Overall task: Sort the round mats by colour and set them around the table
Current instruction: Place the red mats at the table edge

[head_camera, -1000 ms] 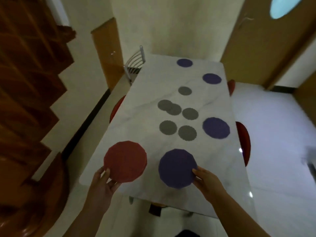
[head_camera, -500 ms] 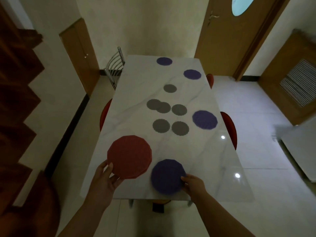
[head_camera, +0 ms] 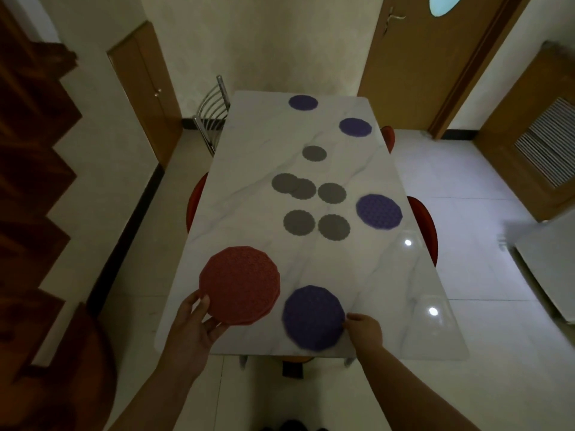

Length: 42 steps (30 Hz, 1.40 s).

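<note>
My left hand (head_camera: pixel 199 325) grips a stack of red round mats (head_camera: pixel 241 284) by its near edge, held just above the near left part of the white marble table (head_camera: pixel 258 157). With my right hand (head_camera: pixel 364 329) I pinch the right edge of a purple mat (head_camera: pixel 312 317) lying by the table's near edge. Three more purple mats lie at the far end (head_camera: pixel 303 102), the far right (head_camera: pixel 355 126) and the middle right (head_camera: pixel 379 211). Several small grey mats (head_camera: pixel 299 223) are scattered along the middle of the table, two of them overlapping (head_camera: pixel 294 186).
A metal-backed chair (head_camera: pixel 211 110) stands at the table's far left corner. Red chair seats show under the left edge (head_camera: pixel 194 200) and the right edge (head_camera: pixel 424 225). Wooden doors (head_camera: pixel 413 57) stand behind, and a dark wooden stair (head_camera: pixel 34 150) runs along the left.
The purple mat under my right hand has slid toward the near edge of the table. My left hand has kept hold of the red stack, which sits slightly closer to the purple mat.
</note>
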### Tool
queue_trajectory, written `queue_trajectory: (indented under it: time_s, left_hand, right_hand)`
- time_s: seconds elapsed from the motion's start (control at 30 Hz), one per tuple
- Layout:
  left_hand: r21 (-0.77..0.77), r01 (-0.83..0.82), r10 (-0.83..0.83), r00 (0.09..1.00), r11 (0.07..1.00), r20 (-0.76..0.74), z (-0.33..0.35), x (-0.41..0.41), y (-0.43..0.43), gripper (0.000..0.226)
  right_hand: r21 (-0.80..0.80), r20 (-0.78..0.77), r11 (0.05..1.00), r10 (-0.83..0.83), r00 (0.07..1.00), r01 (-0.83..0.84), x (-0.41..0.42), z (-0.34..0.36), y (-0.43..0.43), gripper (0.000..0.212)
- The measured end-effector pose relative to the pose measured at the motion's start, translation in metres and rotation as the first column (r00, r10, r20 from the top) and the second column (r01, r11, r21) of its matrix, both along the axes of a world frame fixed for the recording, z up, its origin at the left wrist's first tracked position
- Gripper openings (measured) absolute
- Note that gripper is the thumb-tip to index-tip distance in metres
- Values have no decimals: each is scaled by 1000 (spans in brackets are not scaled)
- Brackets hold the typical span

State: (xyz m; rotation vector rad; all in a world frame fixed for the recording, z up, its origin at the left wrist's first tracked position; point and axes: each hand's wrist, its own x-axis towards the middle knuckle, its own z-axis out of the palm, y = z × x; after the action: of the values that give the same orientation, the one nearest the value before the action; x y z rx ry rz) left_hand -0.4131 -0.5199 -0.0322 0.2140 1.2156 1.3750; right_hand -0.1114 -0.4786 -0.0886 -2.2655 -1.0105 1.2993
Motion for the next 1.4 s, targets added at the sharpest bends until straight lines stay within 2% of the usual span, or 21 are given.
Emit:
queue_trajectory:
  time_s: [0.07,0.17,0.33,0.4,0.47,0.57,0.73,0.87,1.07,1.2,1.4]
  left_hand:
    - [3,5,-5,1000,1000,4,1,0,2,21]
    - [3,6,-6,1000,1000,3,2,2,5,21]
    - [31,-4,4,1000,1000,4,5,2,4,21]
    - [52,-11,11,1000,999,4,5,-3,5,26]
    - [75,-23,22,1000,997,9,3,-13,7,29]
    - [87,-23,23,1000,996,3,-3,-40,7,29]
    - [60,47,-46,999,997,-14,-14,-114,15,38]
    - [65,178,-175,983,982,-47,-13,-192,34,37]
    - [72,322,-315,944,944,-94,2,-270,80,36]
    - [76,391,-386,919,917,-75,1,-287,125,31]
    - [69,497,-491,867,865,-83,-4,-293,213,42]
  right_hand:
    - [43,20,999,23,1000,-24,-4,13,3,39]
    - [192,-125,981,59,990,-35,-25,43,16,33]
    - [403,-324,891,351,879,-207,-89,99,36,33]
    - [441,-297,839,473,829,-320,-113,106,43,30]
    - [445,-197,804,517,833,-393,-133,108,48,39]
    - [414,-102,807,500,860,-421,-161,104,51,48]
    - [449,-21,798,459,888,-402,-230,92,49,41]
    - [514,-80,830,299,951,-218,-296,88,52,28]
    - [456,-81,882,172,982,-117,-375,93,69,46]
    - [464,-86,886,59,995,-12,-396,94,100,39]
    - [487,-150,859,-96,984,158,-394,93,167,30]
